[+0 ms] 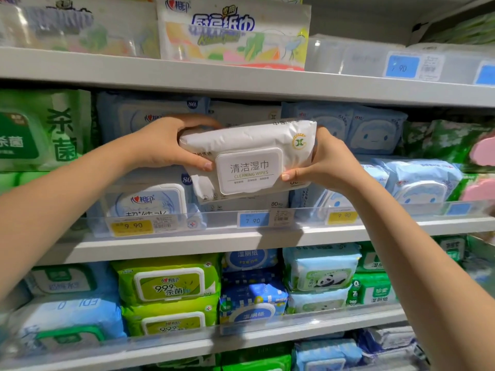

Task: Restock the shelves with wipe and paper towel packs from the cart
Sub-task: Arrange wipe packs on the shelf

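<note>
At the middle shelf front: white cleaning-wipes pack held in the air between both hands, lid face toward the camera, tilted with its right end higher. Left hand clamps the pack's left end, thumb on the front beside the lid, fingers curled over the top and behind. Right hand clamps the right end likewise, thumb at the lid's lower corner. Pack hangs just above a like white pack lying behind the clear front rail, over the blue 7.90 tag. Pale blue packs to the left, with a yellow 9.90 tag; more blue ones to the right. Shelf boards grey-white. Upper shelf carries a paper towel pack. Next shelf down: lime-green packs, a panda-printed pack. Edges of the view are blurred
</note>
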